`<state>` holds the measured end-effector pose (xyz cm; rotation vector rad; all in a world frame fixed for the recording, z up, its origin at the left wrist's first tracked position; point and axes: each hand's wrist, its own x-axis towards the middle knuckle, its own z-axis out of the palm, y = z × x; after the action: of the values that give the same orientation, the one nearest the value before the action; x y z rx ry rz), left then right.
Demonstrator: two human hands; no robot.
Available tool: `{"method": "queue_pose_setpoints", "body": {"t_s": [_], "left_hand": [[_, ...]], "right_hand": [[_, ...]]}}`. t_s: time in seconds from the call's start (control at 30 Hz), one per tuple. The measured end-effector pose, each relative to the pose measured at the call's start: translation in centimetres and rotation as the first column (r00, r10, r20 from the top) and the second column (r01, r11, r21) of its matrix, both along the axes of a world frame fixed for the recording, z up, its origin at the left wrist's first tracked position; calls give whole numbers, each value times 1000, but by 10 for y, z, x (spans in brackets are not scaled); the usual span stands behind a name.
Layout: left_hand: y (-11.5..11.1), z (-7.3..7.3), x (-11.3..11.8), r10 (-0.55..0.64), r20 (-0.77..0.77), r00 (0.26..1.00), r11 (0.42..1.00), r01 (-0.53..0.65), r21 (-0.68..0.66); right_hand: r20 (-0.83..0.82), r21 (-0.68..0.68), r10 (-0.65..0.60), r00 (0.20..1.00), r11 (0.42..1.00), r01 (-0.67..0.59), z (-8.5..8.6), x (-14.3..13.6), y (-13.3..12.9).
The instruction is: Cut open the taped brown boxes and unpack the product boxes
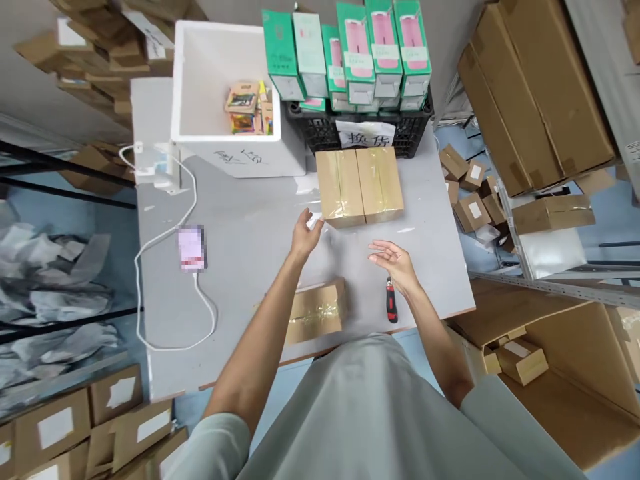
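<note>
Two taped brown boxes stand side by side on the grey table (240,267), the left one (341,187) touching the right one (380,183). My left hand (306,235) is at the near left corner of the left box, fingers apart and holding nothing; whether it touches the box is unclear. My right hand (395,261) hovers nearer me, below the right box, its fingers spread with nothing in them. Just under it lies a red and black cutter (391,303). Another taped box (317,311) sits by the front edge, partly behind my left forearm.
A white foam box (240,157) with small packs and a black crate (413,130) of green-and-pink boxes stand at the back. At left lie a phone (192,249) and white cable. A large open carton (575,360) is at lower right.
</note>
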<state>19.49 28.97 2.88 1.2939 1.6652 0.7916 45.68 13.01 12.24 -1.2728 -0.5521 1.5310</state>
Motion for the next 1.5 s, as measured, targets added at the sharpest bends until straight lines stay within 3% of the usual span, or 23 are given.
{"method": "queue_pose_setpoints", "body": {"t_s": [0.13, 0.33, 0.57, 0.77, 0.9, 0.97, 1.03, 1.2, 1.33, 1.5], "left_hand": [[33, -8, 22, -140, 89, 986, 990, 138, 28], [35, -15, 59, -192, 25, 981, 978, 189, 83], [57, -14, 115, -266, 39, 963, 958, 260, 118], [57, -7, 123, -259, 53, 964, 963, 254, 85], [45, 11, 125, -243, -7, 970, 969, 243, 52], [26, 24, 124, -239, -31, 971, 968, 240, 77], [-7, 37, 116, -253, -34, 967, 959, 255, 122], [-130, 67, 63, -349, -21, 937, 924, 348, 161], [-206, 75, -5, -198, -58, 979, 975, 202, 88], [-247, 69, -84, 20, -103, 994, 999, -15, 48]], "right_hand": [[-33, -12, -8, 999, 1000, 8, -6, 19, 16], [-62, -36, -57, 996, 998, 55, -14, 42, 21], [-66, -13, -118, 991, 993, 117, -15, 59, 23], [-38, -26, -183, 982, 983, 182, -8, 56, 15], [-54, -34, -192, 980, 981, 190, -6, 43, 4], [-46, -29, -189, 981, 982, 188, -7, 37, -2], [-36, -19, -184, 982, 983, 183, -8, 31, -8], [-63, -48, -156, 986, 987, 153, -12, 13, -25], [-68, -96, -109, 992, 990, 102, -15, -8, -41], [-43, -122, -58, 997, 991, 53, -10, -42, -64]]}}
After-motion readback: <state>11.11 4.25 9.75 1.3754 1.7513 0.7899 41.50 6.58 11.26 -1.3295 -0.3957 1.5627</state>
